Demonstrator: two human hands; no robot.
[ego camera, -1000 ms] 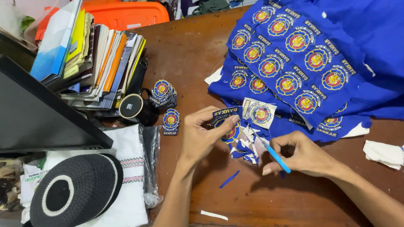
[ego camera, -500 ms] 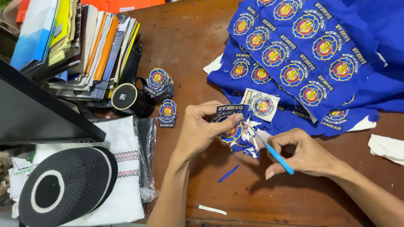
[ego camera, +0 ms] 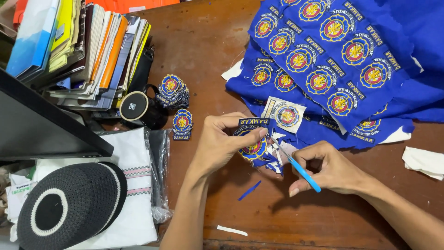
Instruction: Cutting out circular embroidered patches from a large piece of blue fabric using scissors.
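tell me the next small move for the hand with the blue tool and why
Probably ease the blue-handled tool in the right hand further round the patch edge: the left hand pinches it, and blue fabric scraps hang from its right side.

A small home workshop for embroidered badges, by the look of it; a worn wooden table (ego camera: 208, 51) carries a blue cloth sheet (ego camera: 342, 60) stitched with rows of round emblems, a pile of cut patches (ego camera: 173, 92) (already trimmed); stacked books (ego camera: 88, 51), a knitted cap (ego camera: 64, 208) and folded fabric (ego camera: 134, 185) crowd the edge.
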